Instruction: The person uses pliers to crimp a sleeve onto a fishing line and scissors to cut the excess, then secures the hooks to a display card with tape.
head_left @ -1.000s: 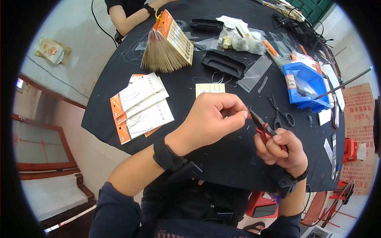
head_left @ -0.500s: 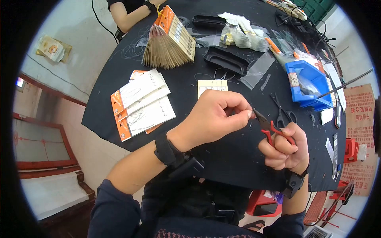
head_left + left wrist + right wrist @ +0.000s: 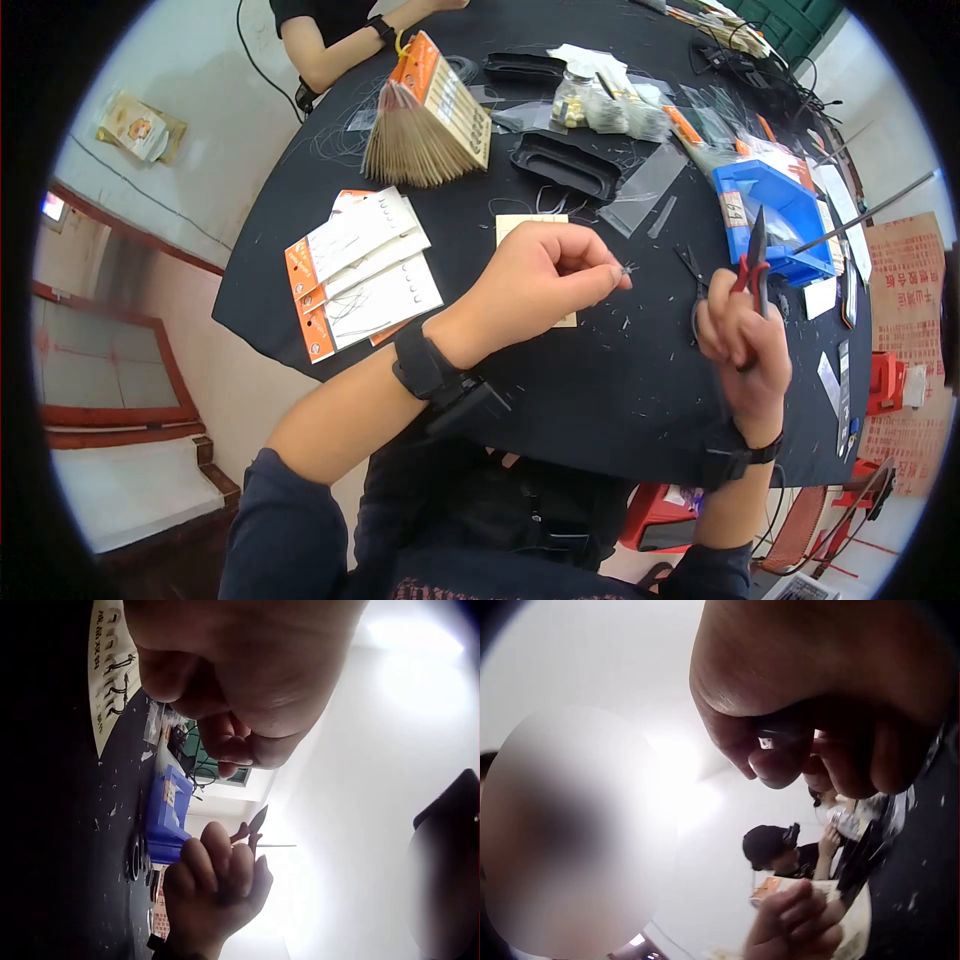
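Observation:
In the head view my left hand (image 3: 545, 285) is over the middle of the table, thumb and forefinger pinching a small dark wiry piece (image 3: 628, 268); its exact kind I cannot tell. Below that hand lies a cream card (image 3: 530, 222), partly hidden by it. In the left wrist view the card carries a row of small dark hooks (image 3: 116, 686). My right hand (image 3: 745, 335) is apart from the left, further right. Its fingers curl round red-handled pliers (image 3: 756, 255), whose dark pointed tips are raised upward in front of the blue bin.
White-and-orange cards (image 3: 370, 270) are stacked at left, behind them a fanned card bundle (image 3: 425, 130). Black trays (image 3: 565, 168), a jar (image 3: 572, 100), scissors (image 3: 697, 285) and a blue bin (image 3: 775, 215) stand around. Another person's arm (image 3: 350, 50) rests at the far edge.
My right hand has drawn the pliers away from the left fingertips, to the right, and turned their tips upward. My left hand stays about where it was, still pinching the small piece.

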`<act>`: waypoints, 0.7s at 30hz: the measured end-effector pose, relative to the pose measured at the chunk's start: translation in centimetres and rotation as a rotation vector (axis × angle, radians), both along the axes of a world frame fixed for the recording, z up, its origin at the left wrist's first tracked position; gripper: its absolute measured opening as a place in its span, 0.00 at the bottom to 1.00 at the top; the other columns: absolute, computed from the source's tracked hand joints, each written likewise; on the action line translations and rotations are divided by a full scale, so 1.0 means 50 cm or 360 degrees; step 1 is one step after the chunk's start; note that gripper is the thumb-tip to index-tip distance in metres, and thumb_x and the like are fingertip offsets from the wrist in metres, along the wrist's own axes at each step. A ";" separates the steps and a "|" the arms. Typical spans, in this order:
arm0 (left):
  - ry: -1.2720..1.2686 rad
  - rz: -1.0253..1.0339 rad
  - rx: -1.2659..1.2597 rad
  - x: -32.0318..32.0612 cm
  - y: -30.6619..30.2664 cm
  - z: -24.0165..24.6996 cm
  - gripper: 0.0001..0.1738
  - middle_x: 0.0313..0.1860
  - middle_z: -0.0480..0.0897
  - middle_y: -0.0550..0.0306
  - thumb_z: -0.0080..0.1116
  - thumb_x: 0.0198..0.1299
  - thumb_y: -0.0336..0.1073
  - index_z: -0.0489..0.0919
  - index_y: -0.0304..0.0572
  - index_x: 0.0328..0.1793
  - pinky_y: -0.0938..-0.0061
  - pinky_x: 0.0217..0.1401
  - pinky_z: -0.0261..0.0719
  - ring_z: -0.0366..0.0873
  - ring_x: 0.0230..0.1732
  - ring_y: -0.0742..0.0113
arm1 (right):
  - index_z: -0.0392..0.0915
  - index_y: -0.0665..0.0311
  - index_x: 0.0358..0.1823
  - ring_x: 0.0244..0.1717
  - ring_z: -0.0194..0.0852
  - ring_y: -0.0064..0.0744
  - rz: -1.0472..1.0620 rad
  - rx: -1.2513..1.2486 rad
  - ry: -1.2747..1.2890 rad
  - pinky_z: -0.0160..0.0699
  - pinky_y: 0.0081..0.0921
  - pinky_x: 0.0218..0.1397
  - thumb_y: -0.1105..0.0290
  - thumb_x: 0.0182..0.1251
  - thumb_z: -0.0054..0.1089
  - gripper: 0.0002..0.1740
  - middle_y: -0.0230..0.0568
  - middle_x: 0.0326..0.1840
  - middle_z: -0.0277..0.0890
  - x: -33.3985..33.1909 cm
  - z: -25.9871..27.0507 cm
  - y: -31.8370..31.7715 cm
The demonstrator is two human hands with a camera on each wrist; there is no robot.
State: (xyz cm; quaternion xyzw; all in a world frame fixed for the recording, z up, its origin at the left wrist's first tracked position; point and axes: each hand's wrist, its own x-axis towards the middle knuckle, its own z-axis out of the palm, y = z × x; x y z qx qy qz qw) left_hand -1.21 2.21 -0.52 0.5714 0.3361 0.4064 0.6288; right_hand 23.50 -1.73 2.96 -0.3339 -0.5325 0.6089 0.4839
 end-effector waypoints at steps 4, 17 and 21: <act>0.0044 -0.0055 -0.0039 0.002 -0.005 0.000 0.07 0.32 0.84 0.62 0.62 0.63 0.33 0.83 0.35 0.36 0.86 0.34 0.73 0.75 0.30 0.85 | 0.73 0.69 0.22 0.30 0.61 0.26 -0.0352 0.0372 -0.0719 0.57 0.23 0.32 0.71 0.62 0.60 0.12 0.34 0.30 0.63 -0.016 -0.003 0.001; 0.0127 0.0256 0.0404 -0.008 -0.012 0.022 0.06 0.29 0.83 0.64 0.61 0.60 0.29 0.83 0.33 0.34 0.87 0.26 0.64 0.68 0.24 0.88 | 0.75 0.72 0.23 0.35 0.63 0.37 -0.0341 0.0753 -0.1227 0.62 0.29 0.39 0.70 0.49 0.66 0.11 0.42 0.34 0.61 -0.041 0.002 -0.003; 0.0258 0.0410 0.0741 -0.008 -0.016 0.030 0.05 0.25 0.82 0.65 0.62 0.57 0.28 0.83 0.33 0.33 0.86 0.21 0.58 0.63 0.19 0.89 | 0.75 0.71 0.23 0.35 0.63 0.39 -0.0249 0.0696 -0.1323 0.62 0.30 0.39 0.71 0.46 0.67 0.11 0.42 0.33 0.60 -0.037 -0.001 -0.003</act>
